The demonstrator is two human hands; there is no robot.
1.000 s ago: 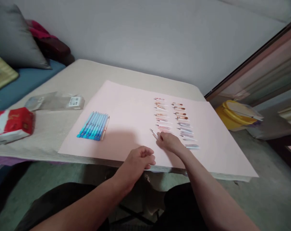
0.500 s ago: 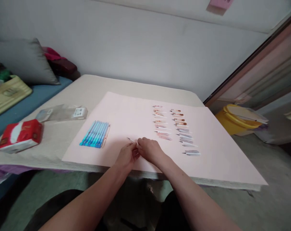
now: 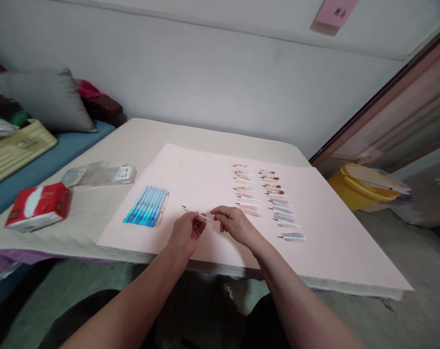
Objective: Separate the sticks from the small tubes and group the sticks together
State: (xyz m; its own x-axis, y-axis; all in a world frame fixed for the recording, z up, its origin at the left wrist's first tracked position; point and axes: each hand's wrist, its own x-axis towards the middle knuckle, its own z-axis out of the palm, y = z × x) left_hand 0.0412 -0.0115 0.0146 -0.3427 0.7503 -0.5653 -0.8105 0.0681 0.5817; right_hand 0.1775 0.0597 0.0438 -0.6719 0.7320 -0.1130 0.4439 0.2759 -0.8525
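Note:
My left hand (image 3: pixel 185 232) pinches a thin white pen refill (image 3: pixel 194 213) above the pink paper sheet (image 3: pixel 191 169), with the refill's tip pointing up-left. Just to the right, my right hand (image 3: pixel 234 224) hovers with fingers curled close to the refill's near end; whether it touches the refill is unclear. A bundle of blue pens (image 3: pixel 147 205) lies side by side to the left of my hands. To the right, two columns of small pen parts (image 3: pixel 267 198) are laid out on the sheet.
The sheet covers a beige table (image 3: pixel 143 133). A clear plastic package (image 3: pixel 100 173) and a red tissue pack (image 3: pixel 38 206) lie at the left. A grey cushion (image 3: pixel 45 99) sits on a blue bed beyond. A yellow bin (image 3: pixel 361 186) stands on the floor at right.
My right hand carried the refill from beside the part columns to the left hand, which now pinches it. The right hand has drawn slightly away. The camera tilted up.

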